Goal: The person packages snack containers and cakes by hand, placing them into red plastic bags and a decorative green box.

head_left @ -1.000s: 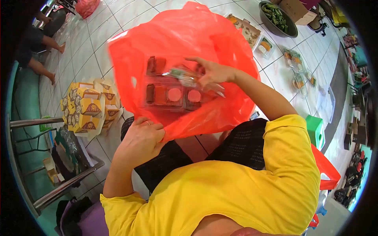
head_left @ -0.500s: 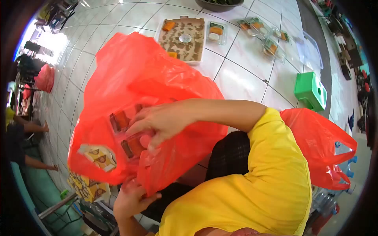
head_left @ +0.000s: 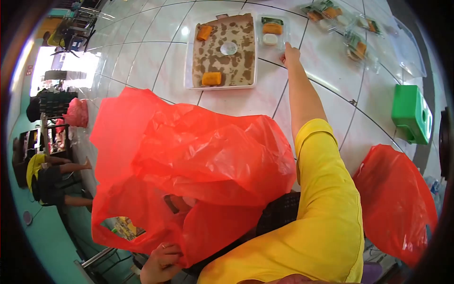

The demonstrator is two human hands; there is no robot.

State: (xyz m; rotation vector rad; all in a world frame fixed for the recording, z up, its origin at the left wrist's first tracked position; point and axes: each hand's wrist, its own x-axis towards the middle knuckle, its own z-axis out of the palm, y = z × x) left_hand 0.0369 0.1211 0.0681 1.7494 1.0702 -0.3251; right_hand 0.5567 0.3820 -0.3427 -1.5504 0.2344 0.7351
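Note:
My left hand (head_left: 163,262) pinches the lower rim of a large red plastic bag (head_left: 213,156), which spreads across my lap and the floor in front of me. Through the bag's opening a small packed snack box (head_left: 178,203) shows in part; the rest of the contents is hidden. Stretched far forward, my right hand (head_left: 291,56) has its fingertips at the near right corner of a clear plastic box (head_left: 273,31). Inside that box lie an orange roll, a round white piece and something wrapped in green.
A white tray (head_left: 255,71) lined with stained cardboard holds two orange rolls. Several clear snack boxes (head_left: 355,47) lie at the upper right, near a clear lid (head_left: 409,52). Further right are a green tissue box (head_left: 412,113) and another red bag (head_left: 397,203). A person (head_left: 47,175) is at far left.
My right hand has left the red bag and reached forward to the clear box beside the tray. My left hand keeps hold of the bag's rim. The camera view has shifted.

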